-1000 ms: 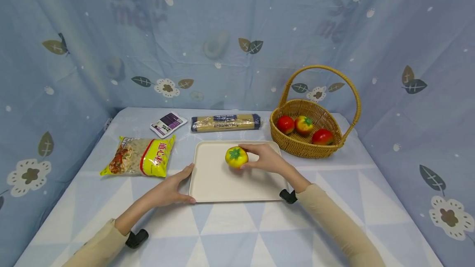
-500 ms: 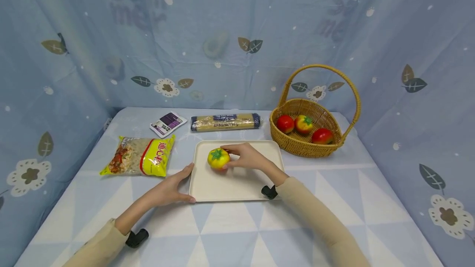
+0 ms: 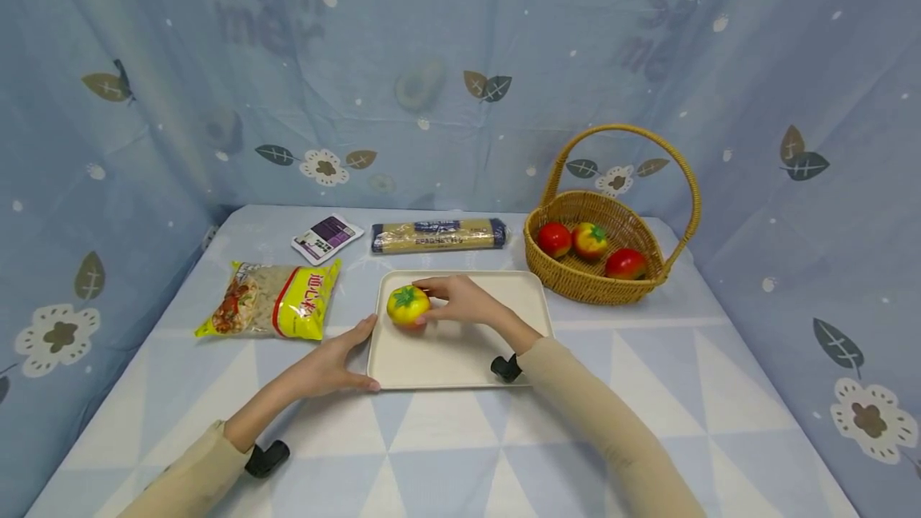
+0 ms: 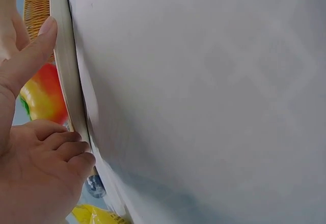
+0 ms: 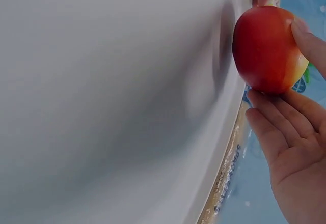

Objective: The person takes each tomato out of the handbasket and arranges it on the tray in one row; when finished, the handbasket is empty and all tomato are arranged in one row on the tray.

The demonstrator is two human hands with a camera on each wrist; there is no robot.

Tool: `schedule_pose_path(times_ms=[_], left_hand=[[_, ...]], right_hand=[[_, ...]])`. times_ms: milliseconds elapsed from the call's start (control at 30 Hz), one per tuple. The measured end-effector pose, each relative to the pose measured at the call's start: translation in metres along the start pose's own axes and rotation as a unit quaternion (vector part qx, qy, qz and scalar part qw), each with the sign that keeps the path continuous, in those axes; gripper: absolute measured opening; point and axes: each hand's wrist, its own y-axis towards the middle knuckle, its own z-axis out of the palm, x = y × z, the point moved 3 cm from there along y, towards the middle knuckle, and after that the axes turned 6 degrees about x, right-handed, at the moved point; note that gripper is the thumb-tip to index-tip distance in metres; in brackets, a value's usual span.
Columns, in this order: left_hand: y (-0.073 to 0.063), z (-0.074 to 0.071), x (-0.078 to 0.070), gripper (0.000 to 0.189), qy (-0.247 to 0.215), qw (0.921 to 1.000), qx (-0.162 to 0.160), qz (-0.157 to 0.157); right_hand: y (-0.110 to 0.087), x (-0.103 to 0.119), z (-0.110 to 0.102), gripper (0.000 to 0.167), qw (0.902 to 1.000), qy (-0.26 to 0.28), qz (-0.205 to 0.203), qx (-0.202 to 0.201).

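Note:
My right hand (image 3: 464,300) pinches a tomato (image 3: 407,306), yellow on top and red below, with a green star-shaped calyx. It is over the left part of a cream rectangular tray (image 3: 460,366). In the right wrist view the thumb lies on the upper side of the tomato (image 5: 265,51) and the fingertips against its other side, close over the tray surface. My left hand (image 3: 327,366) spreads around the tray's near left corner. Its fingers touch the left rim, and the thumb touches the front rim, as the left wrist view also shows at the tray edge (image 4: 69,71).
At the back right stands a wicker basket (image 3: 590,290) with a tall handle, holding three red or red-yellow fruits. A spaghetti pack (image 3: 439,236) lies behind the tray. To the left are a yellow pasta bag (image 3: 269,300) and a purple-white pouch (image 3: 327,239). A curtain surrounds the table.
My right hand has carried the tomato leftward across the tray, from near its middle to its left side. The left hand and tray have stayed in place.

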Motion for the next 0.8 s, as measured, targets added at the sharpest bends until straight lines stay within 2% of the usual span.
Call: schedule_pose_path(times_ms=[167,467,633,800], left_hand=[[0.000,0.000,-0.001,0.113,-0.005,1.0000,0.002,-0.002],[0.000,0.000,0.000,0.113,-0.002,1.0000,-0.003,0.005],[0.000,0.000,0.000,0.113,-0.001,1.0000,-0.004,0.005],[0.000,0.000,-0.001,0.112,0.001,1.0000,-0.005,0.008]], right_hand=[[0.004,0.002,0.005,0.063,1.0000,0.000,-0.003,0.007],[0.006,0.001,0.009,0.064,0.9998,-0.001,0.015,0.011],[0.005,0.001,0.011,0.066,0.9999,0.001,0.001,0.011],[0.004,0.003,0.012,0.068,0.9996,-0.023,-0.010,0.010]])
